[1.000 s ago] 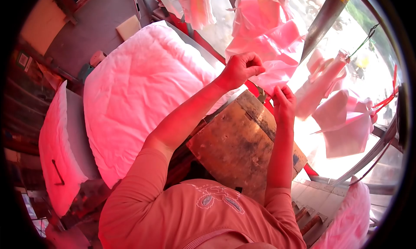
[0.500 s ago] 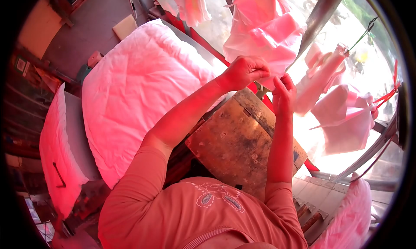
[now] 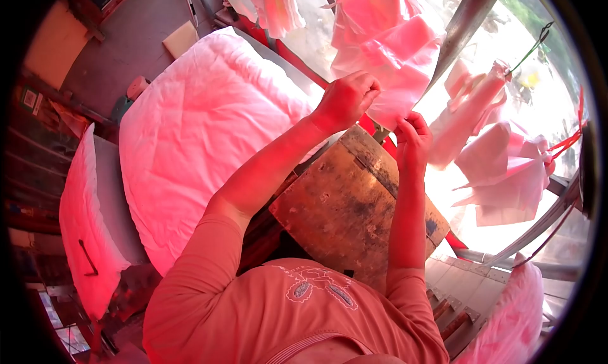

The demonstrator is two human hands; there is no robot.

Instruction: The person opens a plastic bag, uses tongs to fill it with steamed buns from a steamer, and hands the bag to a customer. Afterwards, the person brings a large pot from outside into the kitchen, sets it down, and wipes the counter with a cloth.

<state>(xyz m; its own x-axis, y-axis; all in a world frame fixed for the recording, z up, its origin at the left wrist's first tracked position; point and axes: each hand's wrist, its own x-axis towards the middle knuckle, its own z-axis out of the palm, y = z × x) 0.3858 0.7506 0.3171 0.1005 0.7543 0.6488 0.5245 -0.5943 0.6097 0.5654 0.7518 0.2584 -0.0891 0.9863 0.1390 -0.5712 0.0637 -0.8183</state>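
Note:
A bunch of thin, whitish plastic bags hangs in front of me, tinted pink by the light. My left hand is closed in a pinch at the left edge of the lowest bag. At that bag's bottom corner, the thumb and fingers of my right hand are pinched together on the plastic. Both arms reach forward over a worn wooden box. How much plastic lies between the left fingertips is hard to see.
A large quilted white cover lies to the left, with a smaller padded piece beside it. More plastic bags hang on the right from red and green ties. A metal pole slants behind them. Pink padded fabric is at lower right.
My left hand has shifted slightly left and up, away from the right hand, so the gap between them is wider. The right hand has dropped a little. The hanging bag is stretched between them.

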